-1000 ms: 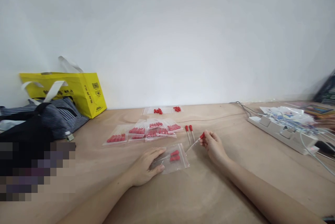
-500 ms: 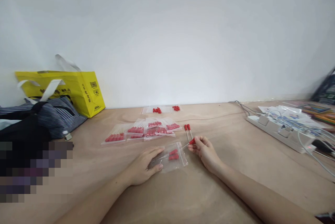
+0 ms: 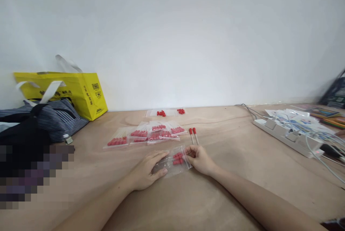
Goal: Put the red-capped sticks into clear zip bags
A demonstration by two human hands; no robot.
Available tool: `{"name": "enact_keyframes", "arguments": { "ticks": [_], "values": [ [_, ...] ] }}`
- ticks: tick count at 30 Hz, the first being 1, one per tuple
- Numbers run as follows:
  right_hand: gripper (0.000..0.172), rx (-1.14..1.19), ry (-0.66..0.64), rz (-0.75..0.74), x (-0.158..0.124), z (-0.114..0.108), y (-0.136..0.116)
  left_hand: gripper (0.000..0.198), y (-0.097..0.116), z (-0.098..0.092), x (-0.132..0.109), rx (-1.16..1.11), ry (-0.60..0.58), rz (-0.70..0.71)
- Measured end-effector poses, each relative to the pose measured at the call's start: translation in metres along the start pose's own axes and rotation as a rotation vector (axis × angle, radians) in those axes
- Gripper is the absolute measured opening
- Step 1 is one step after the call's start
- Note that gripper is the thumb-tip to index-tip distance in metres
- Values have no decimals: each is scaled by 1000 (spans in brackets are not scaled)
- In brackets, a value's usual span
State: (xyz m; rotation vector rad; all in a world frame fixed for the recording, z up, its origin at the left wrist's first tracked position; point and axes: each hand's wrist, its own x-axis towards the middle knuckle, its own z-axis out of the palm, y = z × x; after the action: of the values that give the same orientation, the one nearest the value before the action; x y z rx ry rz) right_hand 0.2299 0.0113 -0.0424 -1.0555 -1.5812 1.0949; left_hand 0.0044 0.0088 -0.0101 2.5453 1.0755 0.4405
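A clear zip bag (image 3: 178, 170) lies on the table with several red-bulbed droppers (image 3: 178, 156) inside. My left hand (image 3: 150, 170) holds the bag down at its left end, thumb on the near side and fingers on the far side. At the bag's right-hand mouth, my right hand (image 3: 198, 159) is closed in a pinch on a dropper, its red bulb now at the opening beside the others. The fingertips partly hide that bulb. Two loose glass droppers with red bulbs (image 3: 192, 131) lie side by side just beyond my right hand.
Several filled zip bags (image 3: 155, 136) lie overlapped beyond my left hand. Near the wall are more red bulbs (image 3: 161, 113) on clear plastic. A yellow bag (image 3: 93, 96) and striped bag (image 3: 67, 116) stand left. A power strip (image 3: 288, 139) with cables lies right.
My right hand has moved left to the bag's mouth, pushing the pinched dropper into the bag. My left hand has stayed in place on the bag.
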Motion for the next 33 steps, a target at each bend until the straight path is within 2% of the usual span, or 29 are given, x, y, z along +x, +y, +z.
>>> {"name": "enact_keyframes", "arguments": {
  "ticks": [3,7,9,12,14,18,21,25,28,33],
  "values": [
    [10,-121,-12,-26,4,0,-1,46,0,0,1,-8,1,16],
    [27,-215,-167,6,8,-12,-2,46,-1,0,0,0,-1,8],
    [26,-318,-72,67,15,-24,-3,46,-2,0,0,6,-7,9],
    [12,-507,265,182,36,-44,-4,47,-2,0,0,13,-13,5],
    [10,-555,376,249,53,-56,-2,47,-2,0,0,20,-20,-5],
    [10,-578,423,369,81,-63,4,47,1,-1,-1,25,-32,-27],
    [12,-541,410,408,88,-63,7,47,1,-2,-2,20,-31,-24],
    [7,-403,420,374,76,-68,3,47,1,-2,-2,14,-35,-23],
    [21,-269,447,297,54,-69,-2,47,0,-2,-2,9,-36,-21],
    [27,6,557,171,22,-47,2,49,0,-1,-1,2,-40,-43]
  ]
}}
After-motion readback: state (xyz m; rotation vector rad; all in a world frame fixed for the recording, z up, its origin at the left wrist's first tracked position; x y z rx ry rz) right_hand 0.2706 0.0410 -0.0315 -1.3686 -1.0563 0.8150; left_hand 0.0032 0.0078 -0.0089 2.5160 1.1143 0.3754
